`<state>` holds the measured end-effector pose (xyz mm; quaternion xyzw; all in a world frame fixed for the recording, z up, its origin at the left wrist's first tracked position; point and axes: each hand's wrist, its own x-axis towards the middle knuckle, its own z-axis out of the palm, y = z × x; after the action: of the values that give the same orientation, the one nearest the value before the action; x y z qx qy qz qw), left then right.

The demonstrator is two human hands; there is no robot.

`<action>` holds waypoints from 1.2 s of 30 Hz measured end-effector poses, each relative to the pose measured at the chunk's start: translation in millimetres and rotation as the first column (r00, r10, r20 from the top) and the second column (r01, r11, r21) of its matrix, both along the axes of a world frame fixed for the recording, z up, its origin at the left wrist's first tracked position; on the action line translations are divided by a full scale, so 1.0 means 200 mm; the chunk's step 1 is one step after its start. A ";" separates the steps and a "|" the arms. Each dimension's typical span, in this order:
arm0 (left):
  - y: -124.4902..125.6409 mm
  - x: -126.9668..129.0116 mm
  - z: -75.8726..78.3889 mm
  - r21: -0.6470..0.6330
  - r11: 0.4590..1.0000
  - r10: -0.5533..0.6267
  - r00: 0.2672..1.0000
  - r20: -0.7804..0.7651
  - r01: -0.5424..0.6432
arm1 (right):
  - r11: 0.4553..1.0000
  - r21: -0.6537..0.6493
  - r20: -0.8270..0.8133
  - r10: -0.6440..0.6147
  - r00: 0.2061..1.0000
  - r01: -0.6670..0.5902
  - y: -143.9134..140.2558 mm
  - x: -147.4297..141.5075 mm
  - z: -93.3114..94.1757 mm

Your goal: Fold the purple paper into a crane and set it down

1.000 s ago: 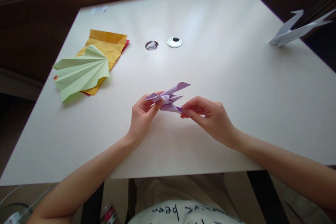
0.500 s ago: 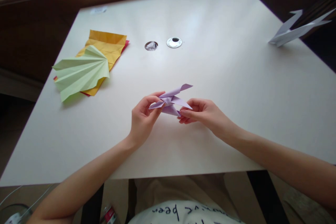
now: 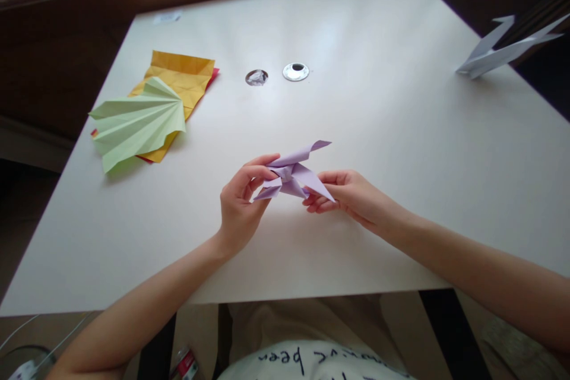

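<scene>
Paper model: lilac folded paper figure, held just above the white table, near its front edge, between both hands.
Long axis: runs from lower left to upper right; one curled flap points up-right, one flat pointed flap juts down-right.
Left hand: thumb and fingers pinching the figure's left end.
Right hand: fingers loosely together beneath the pointed flap, touching it; firmness of grip cannot be told.
Nearer hand: both touching; left has the firmer hold.
Material: thin matte paper, sharp creases.
Nearby: pleated green fan on orange sheet, well apart to the left; white paper model far right.

Bare forearms, white shirt with dark lettering
</scene>
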<state>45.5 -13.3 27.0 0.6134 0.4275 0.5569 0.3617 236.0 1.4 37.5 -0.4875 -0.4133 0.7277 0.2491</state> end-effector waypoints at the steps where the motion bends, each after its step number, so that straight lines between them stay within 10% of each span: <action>1: 0.00 0.00 0.00 -0.007 1.000 -0.004 1.000 -0.003 0.004 | 1.000 0.023 0.031 0.002 1.000 -0.003 0.00 -0.01 0.01; 8: 0.00 0.00 0.01 0.020 1.000 0.011 1.000 -0.007 -0.011 | 0.987 0.146 0.149 0.050 0.988 -0.072 -0.02 -0.02 0.02; 36: 0.01 0.00 0.00 -0.013 0.999 0.050 0.999 -0.005 -0.050 | 0.918 -0.127 -0.302 0.325 0.896 -0.376 0.02 0.03 0.03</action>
<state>44.6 -11.3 27.5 0.6013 0.4472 0.5617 0.3507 242.9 5.1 43.8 -0.3198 -0.3877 0.8557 0.1228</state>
